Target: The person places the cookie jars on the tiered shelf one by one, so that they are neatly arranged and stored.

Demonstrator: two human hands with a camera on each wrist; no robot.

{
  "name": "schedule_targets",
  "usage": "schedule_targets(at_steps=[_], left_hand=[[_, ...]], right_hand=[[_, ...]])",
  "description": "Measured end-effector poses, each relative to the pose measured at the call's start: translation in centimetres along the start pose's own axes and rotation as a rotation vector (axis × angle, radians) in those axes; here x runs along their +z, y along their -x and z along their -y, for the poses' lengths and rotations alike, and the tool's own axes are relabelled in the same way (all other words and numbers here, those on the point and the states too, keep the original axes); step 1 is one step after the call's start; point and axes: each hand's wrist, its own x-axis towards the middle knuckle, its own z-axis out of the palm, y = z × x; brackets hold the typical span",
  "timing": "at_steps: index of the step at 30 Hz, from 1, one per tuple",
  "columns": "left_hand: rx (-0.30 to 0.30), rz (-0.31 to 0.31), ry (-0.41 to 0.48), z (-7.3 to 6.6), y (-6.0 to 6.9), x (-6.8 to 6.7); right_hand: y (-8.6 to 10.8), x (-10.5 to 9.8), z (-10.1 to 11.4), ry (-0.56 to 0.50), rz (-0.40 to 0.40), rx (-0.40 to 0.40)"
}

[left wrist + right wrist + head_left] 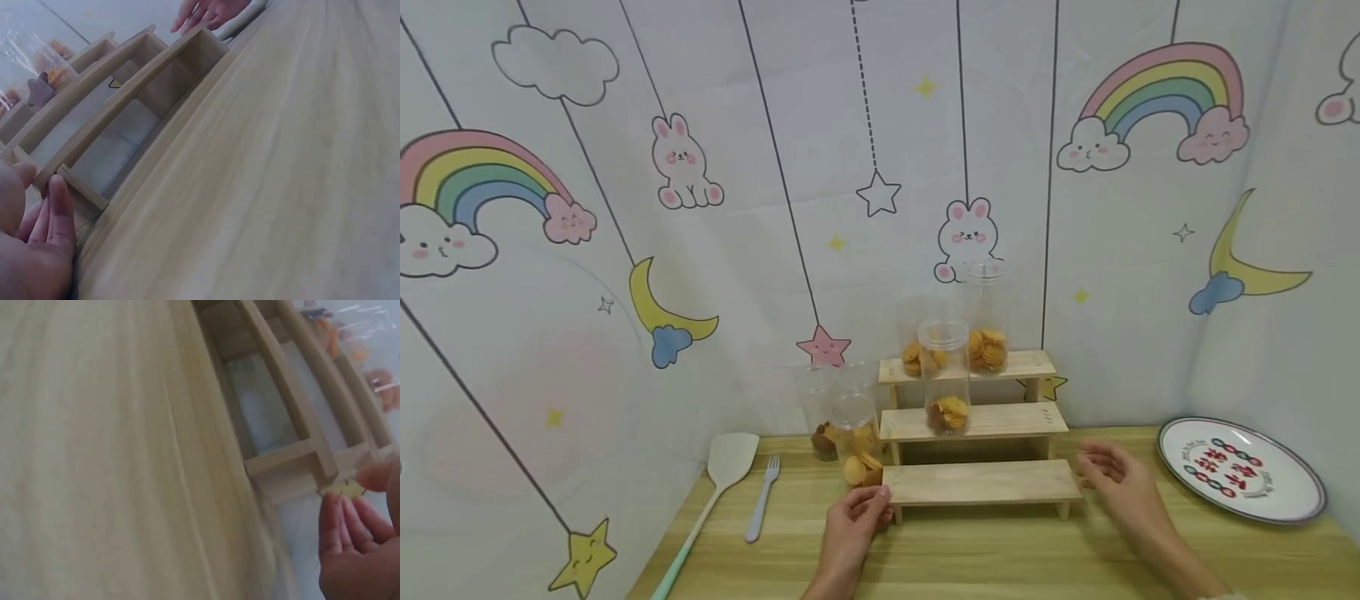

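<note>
Head view: my left hand pinched the rack at its front-left corner, likely adjusting; my loose right hand needed to grip opposite.

White backdrop, printed rainbows, rabbits, wood-grain tabletop

In my head view, the white plate at four o'clock bears red characters mid-plate, with tiny lettering at their ten and four o'clock, too small to read. Faint marks on my wooden stand, at five o'clock, are illegible too.
</note>
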Motion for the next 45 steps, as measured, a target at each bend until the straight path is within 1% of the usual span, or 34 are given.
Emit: schedule_targets(at_steps=[3, 5, 6, 7, 10, 13, 14, 16, 19, 21, 23, 25, 27, 30, 32, 35, 37, 38, 41, 45], left_hand=[[-0.006, -0.056, 0.006, 0.0, 0.5, -0.2], [-0.001, -0.117, -0.016, -0.2, 0.8, -0.4], [0.013, -0.151, -0.038, -0.4, 0.9, -0.6], [0.038, -0.188, -0.064, -0.5, 0.8, -0.7], [0.139, -0.294, -0.182, -1.0, 0.3, -1.3], [0.255, -0.354, -0.294, -1.5, -0.7, -1.9], [0.281, -0.357, -0.327, -1.7, -1.1, -2.0], [0.324, -0.34, -0.386, -1.8, -1.8, -2.3], [0.374, -0.285, -0.46, -1.8, -3.0, -2.6], [0.39, -0.232, -0.494, -1.8, -3.5, -2.8], [0.398, -0.181, -0.509, -1.7, -3.8, -2.9], [0.402, -0.147, -0.515, -1.7, -3.9, -3.0], [0.406, -0.126, -0.517, -1.7, -4.0, -3.1], [0.424, -0.133, -0.514, -1.8, -4.1, -3.2], [0.437, -0.148, -0.509, -1.9, -4.1, -3.3], [0.444, -0.186, -0.485, -2.4, -4.2, -3.5], [0.44, -0.22, -0.468, -3.0, -4.2, -3.5], [0.449, -0.235, -0.458, -3.3, -4.2, -3.6], [0.501, -0.279, -0.437, -4.5, -4.1, -3.6], [0.61, -0.316, -0.402, -6.4, -4.1, -3.3]], right_hand=[[0.4, 0.2, -0.8, 0.007, 0.079, 0.088], [0.6, 0.3, -1.0, 0.024, 0.125, 0.126], [0.7, 0.5, -1.0, 0.034, 0.14, 0.14], [0.8, 0.6, -0.9, 0.046, 0.153, 0.15], [0.8, 0.7, -0.8, 0.066, 0.164, 0.159], [0.8, 0.7, -0.7, 0.065, 0.16, 0.158], [0.8, 0.6, -0.7, 0.062, 0.16, 0.159], [0.7, 0.5, -0.8, 0.05, 0.165, 0.164], [0.6, 0.4, -0.9, 0.033, 0.173, 0.169], [0.6, 0.4, -1.1, 0.016, 0.183, 0.172], [0.6, 0.4, -1.2, 0.001, 0.189, 0.174], [0.6, 0.4, -1.3, -0.011, 0.192, 0.176], [0.5, 0.4, -1.4, -0.012, 0.189, 0.176], [0.5, 0.4, -1.4, -0.019, 0.185, 0.176], [0.4, 0.5, -1.3, -0.025, 0.184, 0.172], [0.3, 0.5, -1.4, -0.034, 0.185, 0.175], [0.3, 0.5, -1.5, -0.034, 0.186, 0.177], [0.3, 0.5, -1.5, -0.035, 0.187, 0.18], [0.4, 0.5, -1.6, -0.034, 0.188, 0.187], [0.4, 0.4, -1.6, -0.027, 0.186, 0.186]])
